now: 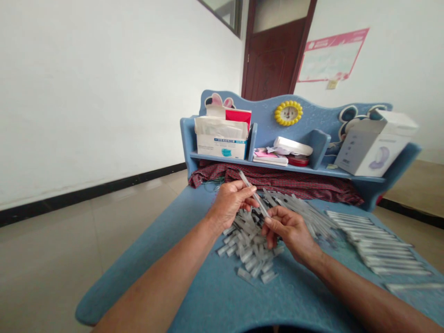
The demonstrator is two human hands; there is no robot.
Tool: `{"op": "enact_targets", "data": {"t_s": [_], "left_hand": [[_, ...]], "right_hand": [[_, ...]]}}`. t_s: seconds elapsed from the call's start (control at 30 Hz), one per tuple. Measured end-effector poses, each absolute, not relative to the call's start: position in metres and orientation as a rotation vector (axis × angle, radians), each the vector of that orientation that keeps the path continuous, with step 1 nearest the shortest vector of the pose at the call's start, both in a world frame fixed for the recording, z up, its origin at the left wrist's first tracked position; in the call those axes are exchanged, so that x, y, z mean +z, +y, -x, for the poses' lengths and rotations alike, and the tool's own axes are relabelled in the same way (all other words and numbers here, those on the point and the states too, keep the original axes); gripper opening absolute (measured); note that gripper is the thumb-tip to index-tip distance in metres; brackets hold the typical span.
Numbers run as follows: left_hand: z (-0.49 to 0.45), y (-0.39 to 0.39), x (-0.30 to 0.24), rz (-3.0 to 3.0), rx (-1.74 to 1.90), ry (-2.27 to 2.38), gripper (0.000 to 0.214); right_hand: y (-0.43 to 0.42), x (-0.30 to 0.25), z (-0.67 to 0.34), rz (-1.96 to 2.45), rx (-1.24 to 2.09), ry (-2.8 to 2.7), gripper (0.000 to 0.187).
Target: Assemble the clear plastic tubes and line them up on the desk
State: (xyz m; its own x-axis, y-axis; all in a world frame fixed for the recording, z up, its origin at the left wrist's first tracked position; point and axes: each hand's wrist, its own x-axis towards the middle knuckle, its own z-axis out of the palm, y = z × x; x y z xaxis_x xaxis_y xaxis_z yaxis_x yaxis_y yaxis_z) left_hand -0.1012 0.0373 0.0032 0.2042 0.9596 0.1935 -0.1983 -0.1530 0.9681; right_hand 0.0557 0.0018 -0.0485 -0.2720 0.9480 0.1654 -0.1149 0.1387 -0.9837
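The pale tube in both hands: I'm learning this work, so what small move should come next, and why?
Perhaps press the right hand toward the left hand along the pale tube: the right pinches its near end while the left holds it farther along. Whether anything needs seating there is hidden.

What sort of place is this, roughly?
Likely a room in a home, perhaps a child's: the blue desk carries cartoon cutouts and a yellow flower-shaped dial.

Left hand (228, 202) and right hand (289, 232) held a translucent tube (259, 202) above heaped plastic pieces (247, 254) on a blue table (208, 291).
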Motion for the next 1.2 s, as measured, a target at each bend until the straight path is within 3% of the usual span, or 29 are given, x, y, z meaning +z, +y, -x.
{"op": "enact_targets", "data": {"t_s": [0.6, 0.83, 0.93, 1.03, 1.1, 1.2], "left_hand": [[0.092, 0.032, 0.001, -1.31, 1.281, 0.781, 0.02], [0.092, 0.029, 0.007, -1.389, 1.295, 0.84, 0.022], [0.094, 0.032, 0.01, -1.444, 1.238, 0.893, 0.024], [0.096, 0.036, 0.009, -1.404, 1.146, 0.914, 0.029], [0.097, 0.038, 0.007, -1.359, 1.09, 0.904, 0.031], [0.094, 0.037, 0.003, -1.326, 0.972, 0.895, 0.034]], "right_hand": [[-0.001, -0.04, -0.061, 0.873, 1.365, -1.371, 0.032], [0.003, -0.034, -0.061, 0.925, 1.286, -1.607, 0.031], [0.004, -0.027, -0.066, 0.948, 0.96, -1.828, 0.029], [0.002, -0.021, -0.072, 0.957, 0.311, -2.048, 0.021], [0.001, -0.019, -0.073, 0.913, -0.133, -2.219, 0.027], [-0.002, -0.018, -0.07, 0.799, -0.525, -2.375, 0.029]]}}
